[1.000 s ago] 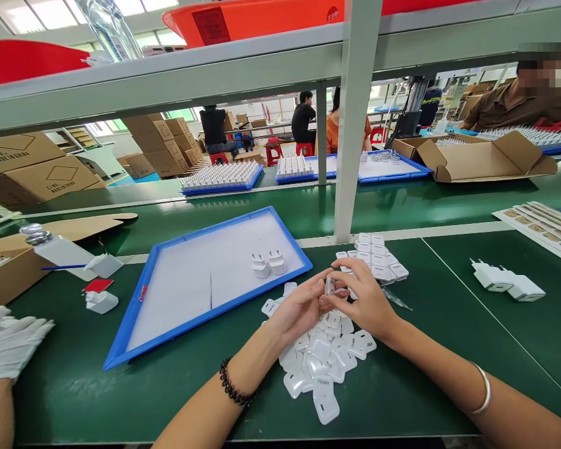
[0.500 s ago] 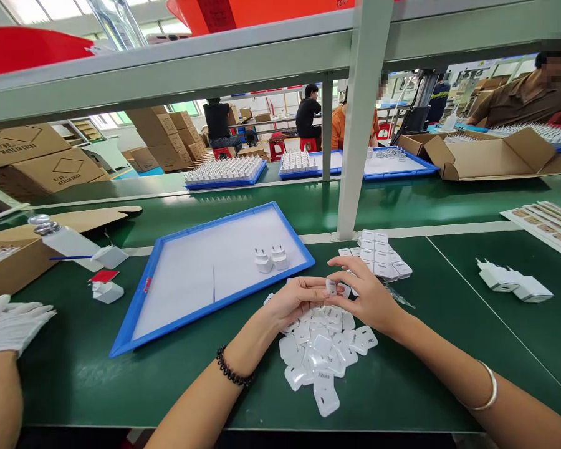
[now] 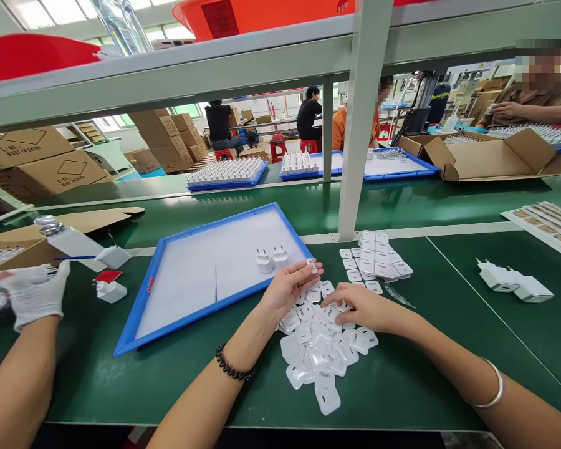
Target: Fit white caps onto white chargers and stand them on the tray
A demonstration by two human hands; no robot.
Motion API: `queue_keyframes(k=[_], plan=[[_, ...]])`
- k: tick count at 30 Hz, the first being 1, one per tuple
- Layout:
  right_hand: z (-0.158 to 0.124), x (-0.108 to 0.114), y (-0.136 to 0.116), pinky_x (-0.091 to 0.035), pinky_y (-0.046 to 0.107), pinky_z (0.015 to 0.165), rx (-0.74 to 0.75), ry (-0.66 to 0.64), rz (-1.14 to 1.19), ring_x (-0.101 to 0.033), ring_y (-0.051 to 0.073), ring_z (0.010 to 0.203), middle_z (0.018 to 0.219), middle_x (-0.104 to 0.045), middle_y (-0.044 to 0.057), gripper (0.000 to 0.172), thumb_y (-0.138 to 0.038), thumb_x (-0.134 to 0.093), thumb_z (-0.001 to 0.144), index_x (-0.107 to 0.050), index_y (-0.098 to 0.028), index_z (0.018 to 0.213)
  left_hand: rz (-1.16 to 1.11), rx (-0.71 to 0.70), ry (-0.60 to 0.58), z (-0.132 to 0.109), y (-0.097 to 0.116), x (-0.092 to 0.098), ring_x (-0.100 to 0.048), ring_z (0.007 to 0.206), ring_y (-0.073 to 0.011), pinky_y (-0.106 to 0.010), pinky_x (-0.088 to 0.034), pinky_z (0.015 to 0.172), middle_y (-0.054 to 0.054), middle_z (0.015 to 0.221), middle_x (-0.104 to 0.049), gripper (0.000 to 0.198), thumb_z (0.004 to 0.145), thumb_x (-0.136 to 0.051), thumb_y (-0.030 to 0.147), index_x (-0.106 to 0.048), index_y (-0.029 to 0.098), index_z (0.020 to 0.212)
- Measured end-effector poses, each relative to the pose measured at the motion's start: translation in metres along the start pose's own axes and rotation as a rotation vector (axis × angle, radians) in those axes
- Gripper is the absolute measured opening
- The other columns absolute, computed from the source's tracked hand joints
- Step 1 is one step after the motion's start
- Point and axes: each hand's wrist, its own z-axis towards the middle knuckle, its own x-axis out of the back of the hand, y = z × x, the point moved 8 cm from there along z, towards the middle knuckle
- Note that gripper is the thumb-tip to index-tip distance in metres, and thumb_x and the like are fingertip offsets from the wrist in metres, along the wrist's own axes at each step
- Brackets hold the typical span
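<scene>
My left hand [image 3: 287,287] pinches a small white plastic cover [image 3: 312,266] between thumb and fingertips, near the right corner of the blue-rimmed tray [image 3: 182,274]. Below it lies a loose pile of white plastic covers [image 3: 320,349], some printed with dark lettering. My right hand [image 3: 362,305] is at the top of this pile, its thumb and curled fingers closing on one of the covers. Two white plug chargers [image 3: 272,259] stand in the tray, pins up. Just beyond my right hand are stacked sheets of covers [image 3: 378,255].
At the left a co-worker's gloved hand [image 3: 35,293] is beside a white dispenser bottle [image 3: 72,246] and a white charger [image 3: 111,291]. Two chargers [image 3: 514,282] lie at the right. A shelf post [image 3: 350,187] rises behind the covers; filled blue trays [image 3: 227,173] are farther back.
My hands have parted: the left moved up and left with the small cover, the right came down onto the pile. The co-worker's gloved hand reached further toward the bottle.
</scene>
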Motion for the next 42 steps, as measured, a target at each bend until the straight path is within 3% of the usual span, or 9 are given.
queue_keyframes(k=[3,8,13,19,28,34,42], plan=[[0.002,-0.007,0.005,-0.043,0.036,0.077,-0.014,-0.014,0.038,-0.057,0.022,0.082,0.088,-0.054,0.003,0.031,-0.016,-0.073,0.073,-0.073,-0.025,0.103,0.006,0.020,0.000,-0.001,-0.005,-0.002,-0.071,0.096,-0.0165,-0.029,-0.054,0.099,-0.012,0.104,-0.075,0.014,0.086,-0.065,0.006,-0.075,0.009,0.096],[0.007,-0.003,0.011,-0.041,0.032,0.072,-0.031,0.037,0.174,-0.052,0.020,0.079,0.082,-0.053,0.000,0.023,-0.015,-0.079,0.062,-0.067,-0.020,0.081,0.028,0.048,-0.009,-0.004,-0.009,-0.008,-0.072,0.092,-0.0155,-0.028,-0.056,0.096,-0.012,0.105,-0.075,0.017,0.086,-0.063,0.003,-0.074,0.009,0.098],[0.007,0.011,0.011,-0.040,0.030,0.063,-0.039,0.066,0.406,-0.050,0.016,0.067,0.071,-0.059,0.000,0.023,-0.039,-0.073,0.072,-0.064,-0.018,0.075,0.072,0.066,-0.042,-0.005,-0.007,-0.008,-0.072,0.093,-0.0149,-0.022,-0.057,0.090,-0.010,0.106,-0.075,0.019,0.085,-0.065,0.005,-0.074,0.011,0.101],[0.002,0.031,0.012,-0.031,0.028,0.056,-0.065,0.180,0.566,-0.041,0.012,0.059,0.066,-0.055,-0.001,0.034,-0.049,-0.072,0.074,-0.068,-0.016,0.081,0.130,0.246,-0.232,-0.014,-0.021,-0.021,-0.074,0.090,-0.0238,-0.031,-0.058,0.087,-0.020,0.103,-0.075,0.027,0.078,-0.075,0.009,-0.072,0.003,0.105],[-0.003,0.024,0.003,-0.034,0.029,0.064,-0.083,0.134,0.785,-0.045,0.014,0.066,0.067,-0.057,-0.001,0.033,-0.046,-0.080,0.068,-0.067,-0.016,0.072,0.048,0.352,-0.489,-0.024,-0.036,-0.038,-0.070,0.108,-0.0268,-0.039,-0.047,0.107,-0.021,0.116,-0.071,0.032,0.086,-0.068,0.014,-0.065,0.005,0.117],[-0.005,0.029,-0.004,-0.038,0.028,0.065,-0.030,0.174,0.745,-0.048,0.014,0.069,0.071,-0.057,-0.001,0.030,-0.044,-0.078,0.072,-0.065,-0.017,0.073,0.022,0.323,-0.560,-0.028,-0.034,-0.045,-0.070,0.108,-0.0259,-0.037,-0.049,0.104,-0.019,0.115,-0.072,0.030,0.087,-0.067,0.014,-0.067,0.005,0.115],[-0.006,0.039,-0.010,-0.046,0.032,0.071,0.087,0.255,0.592,-0.057,0.019,0.078,0.080,-0.062,0.002,0.018,-0.034,-0.075,0.074,-0.071,-0.019,0.084,0.077,0.302,-0.486,-0.025,-0.030,-0.041,-0.074,0.099,-0.0234,-0.033,-0.053,0.097,-0.018,0.108,-0.075,0.030,0.084,-0.073,0.018,-0.070,0.006,0.111]])
